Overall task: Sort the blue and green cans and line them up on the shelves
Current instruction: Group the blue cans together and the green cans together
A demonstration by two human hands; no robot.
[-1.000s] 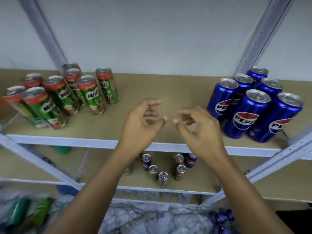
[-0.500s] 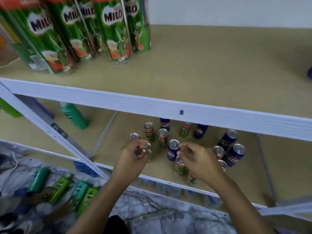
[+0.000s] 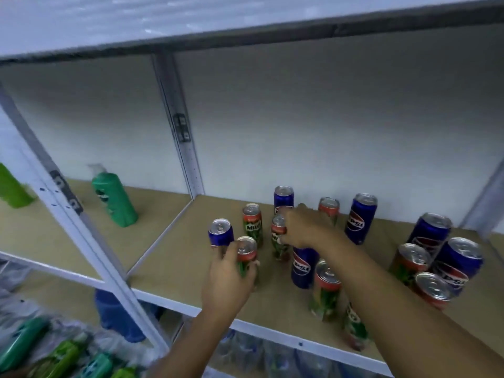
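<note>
Blue Pepsi cans and green Milo cans stand mixed on the lower shelf (image 3: 169, 271). My left hand (image 3: 227, 279) grips a green Milo can (image 3: 246, 255) near the shelf's front, just right of a short blue can (image 3: 221, 232). My right hand (image 3: 302, 227) wraps around another green Milo can (image 3: 278, 241) in the middle of the group. A blue Pepsi can (image 3: 301, 264) stands under my right wrist. Further blue cans (image 3: 360, 218) and green cans (image 3: 326, 290) stand to the right.
A white upright post (image 3: 180, 126) divides the shelf at the back, and a slanted white frame post (image 3: 68, 211) crosses the left. Green bottles (image 3: 114, 199) stand in the left bay. More green bottles (image 3: 62, 356) lie on the floor below. The upper shelf's underside (image 3: 245, 25) hangs overhead.
The view dropped from the upper shelf to the lower one. Both hands, empty a second ago, have reached in and each closed on a green Milo can.
</note>
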